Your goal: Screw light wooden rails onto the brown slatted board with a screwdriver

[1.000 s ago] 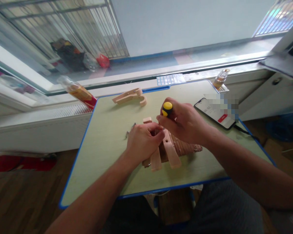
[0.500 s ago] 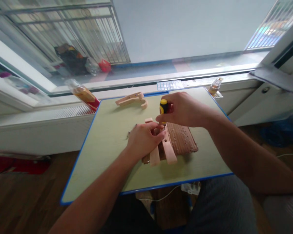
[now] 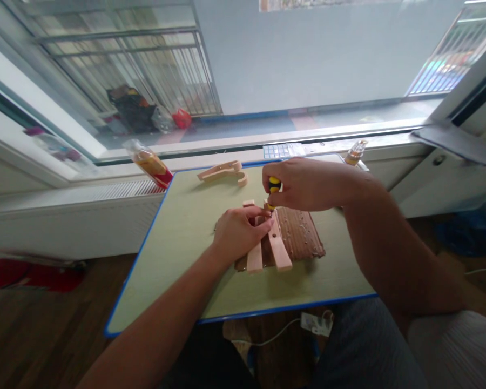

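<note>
My right hand (image 3: 295,183) is closed around a yellow and black screwdriver (image 3: 274,185), held upright with its tip down on a pale wooden piece (image 3: 281,251). The thumb and forefinger of my left hand (image 3: 238,232) close on that same piece, right beside the tip; any screw there is too small to make out. Under my left palm lies a second pale wooden piece (image 3: 255,260). Both pieces rest on a brown ridged board (image 3: 302,232) with small holes. Farther back lies a hook-shaped wooden part (image 3: 222,172).
The small table (image 3: 157,281) has a blue rim. A bottle with a red label (image 3: 149,165) stands beyond its left back corner, and a small glass bottle (image 3: 355,153) at the right. A white grid-patterned tray (image 3: 279,151) lies on the sill. A cable (image 3: 267,341) hangs below the front edge.
The screwdriver has tilted slightly and my right hand has turned around its handle, the wrist rising a little. My left hand stays in place. The whole view has shifted slightly.
</note>
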`<action>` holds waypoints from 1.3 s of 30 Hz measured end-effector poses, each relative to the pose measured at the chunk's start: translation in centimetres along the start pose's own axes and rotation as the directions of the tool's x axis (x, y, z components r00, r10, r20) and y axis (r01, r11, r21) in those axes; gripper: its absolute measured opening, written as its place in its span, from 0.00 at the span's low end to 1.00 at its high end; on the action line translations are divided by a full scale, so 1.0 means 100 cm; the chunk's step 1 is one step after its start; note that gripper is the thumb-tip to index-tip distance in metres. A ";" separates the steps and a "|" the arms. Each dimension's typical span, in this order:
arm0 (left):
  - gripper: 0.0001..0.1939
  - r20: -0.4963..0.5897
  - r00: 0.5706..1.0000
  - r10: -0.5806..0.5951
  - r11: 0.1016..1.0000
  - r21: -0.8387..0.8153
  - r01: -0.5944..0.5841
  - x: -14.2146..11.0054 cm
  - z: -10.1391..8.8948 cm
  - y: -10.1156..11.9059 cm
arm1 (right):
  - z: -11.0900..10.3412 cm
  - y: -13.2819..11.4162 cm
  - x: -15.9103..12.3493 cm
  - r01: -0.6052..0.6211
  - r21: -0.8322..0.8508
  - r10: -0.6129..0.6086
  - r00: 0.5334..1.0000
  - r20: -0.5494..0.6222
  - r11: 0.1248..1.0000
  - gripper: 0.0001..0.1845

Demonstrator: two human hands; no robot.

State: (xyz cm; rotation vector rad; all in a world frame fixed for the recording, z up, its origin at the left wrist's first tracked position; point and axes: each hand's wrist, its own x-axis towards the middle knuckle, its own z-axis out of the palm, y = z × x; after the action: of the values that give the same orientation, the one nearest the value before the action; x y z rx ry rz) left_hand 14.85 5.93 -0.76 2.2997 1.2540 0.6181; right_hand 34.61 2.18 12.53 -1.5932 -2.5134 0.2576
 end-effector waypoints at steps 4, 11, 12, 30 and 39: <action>0.12 0.012 1.000 -0.005 0.999 -0.038 0.005 0.000 0.002 -0.002 | 0.002 0.003 0.001 0.032 0.009 -0.032 0.999 -0.019 0.999 0.08; 0.11 0.013 1.000 0.005 0.998 -0.060 -0.004 0.000 0.002 -0.006 | 0.004 0.002 0.005 0.010 0.009 -0.009 0.994 -0.105 1.000 0.10; 0.11 0.013 1.000 0.011 0.998 -0.061 -0.011 0.001 0.002 -0.006 | 0.005 0.001 0.006 -0.004 -0.005 0.003 0.993 -0.118 1.000 0.09; 0.11 0.115 0.992 0.058 0.998 0.009 -0.059 -0.004 -0.024 0.002 | 0.001 0.008 0.002 0.038 0.031 -0.037 0.999 -0.039 0.999 0.17; 0.08 -0.012 0.975 0.221 0.975 0.004 -0.221 0.032 -0.083 0.009 | 0.002 0.007 0.007 0.027 -0.036 -0.029 0.998 -0.050 0.999 0.12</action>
State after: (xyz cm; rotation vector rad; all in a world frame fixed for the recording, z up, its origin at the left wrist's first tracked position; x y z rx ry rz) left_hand 12.27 9.66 6.96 2.4615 1.0112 0.7063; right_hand 34.88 3.11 12.21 -1.5555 -2.5140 0.1688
